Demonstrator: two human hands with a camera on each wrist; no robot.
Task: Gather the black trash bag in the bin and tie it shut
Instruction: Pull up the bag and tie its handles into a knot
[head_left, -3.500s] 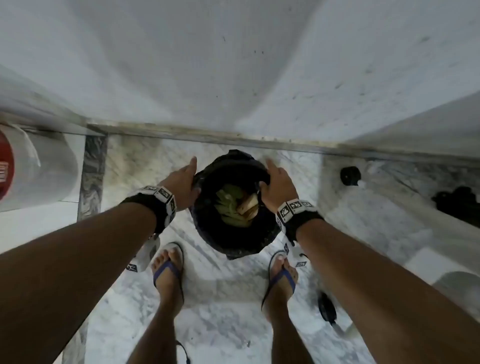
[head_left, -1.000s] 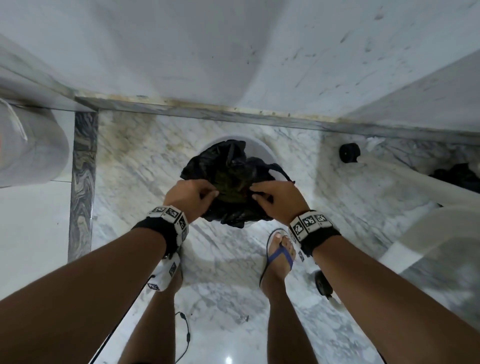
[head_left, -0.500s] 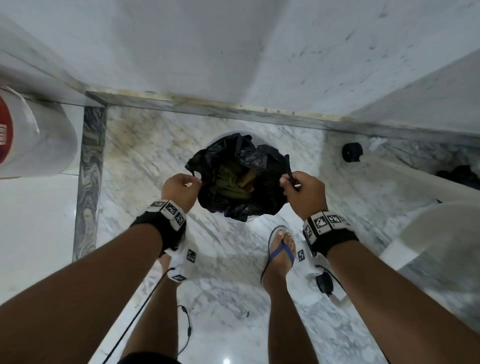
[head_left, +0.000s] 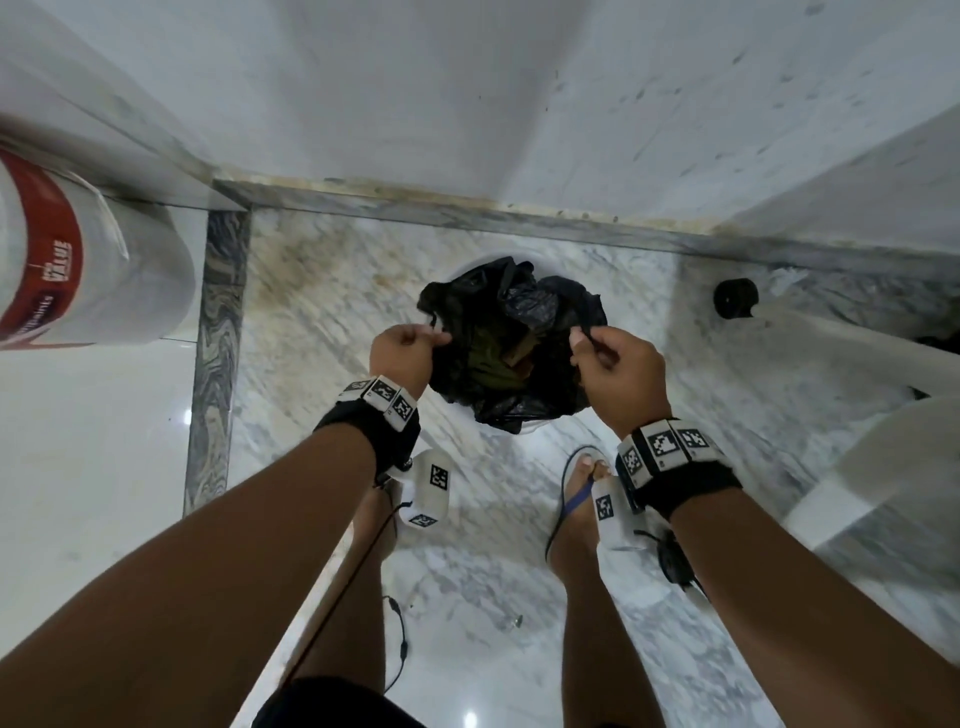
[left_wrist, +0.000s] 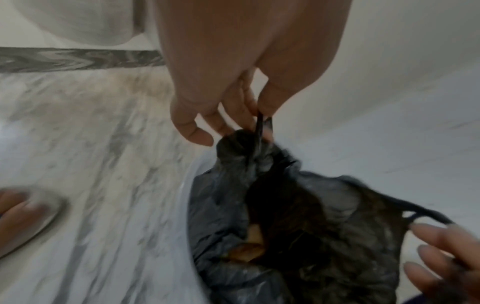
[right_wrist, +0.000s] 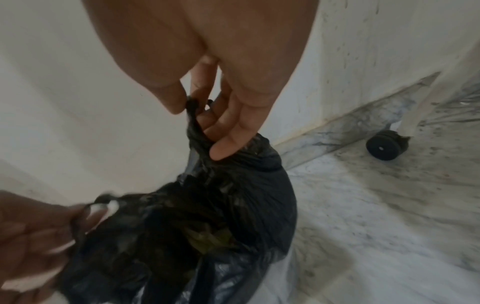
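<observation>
Head view, nearest first: two bare forearms reach down over a blue-strapped sandal on the grey-veined marble floor. The left hand pinches a thin twisted strip of the crumpled black plastic trash bag at its left edge; the right hand pinches a matching strip at the right edge. The bag sits in the white round bin between them, mouth open, greenish scraps showing. The two strips lie left and right of the opening — tying likely means drawing them across toward each other. Beyond stands a white wall, and a black wheel far right.
</observation>
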